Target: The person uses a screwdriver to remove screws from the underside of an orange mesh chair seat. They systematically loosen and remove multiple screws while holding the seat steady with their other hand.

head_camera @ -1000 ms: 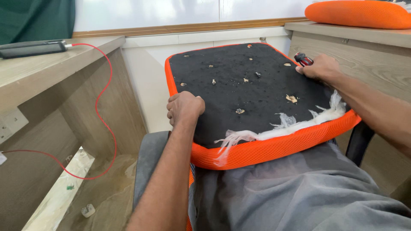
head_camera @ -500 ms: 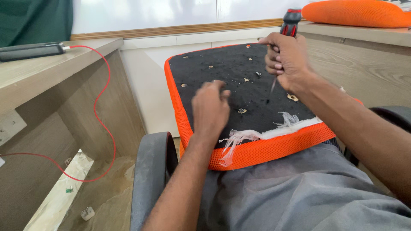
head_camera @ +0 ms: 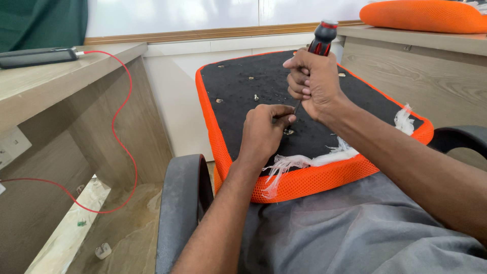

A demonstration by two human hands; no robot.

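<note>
Fingers of the left hand [head_camera: 264,133] curl together, the tips pinching near the lower end of the screwdriver [head_camera: 318,50] shaft against the black underside of the seat pad [head_camera: 253,96]; what they pinch there is too small to tell. Just beyond, the right hand [head_camera: 312,83] wraps its fingers tightly round the screwdriver handle, the black and red top standing above the fist, the tool nearly upright and tilted slightly right.

Nearest of all, grey trousers [head_camera: 355,228] fill the lower right, and a dark grey armrest [head_camera: 182,203] stands at the lower middle. The pad rests on the lap, its orange mesh edge [head_camera: 314,180] facing near, with white frayed fabric [head_camera: 289,165] hanging out along that edge and at the right corner. Small metal bits dot the black surface farther off.

To the left, a red cable [head_camera: 122,127] loops down from a dark phone [head_camera: 35,57] lying on a wooden desk [head_camera: 61,76]. Far right, another orange cushion [head_camera: 421,15] lies on a wooden counter [head_camera: 431,66].
</note>
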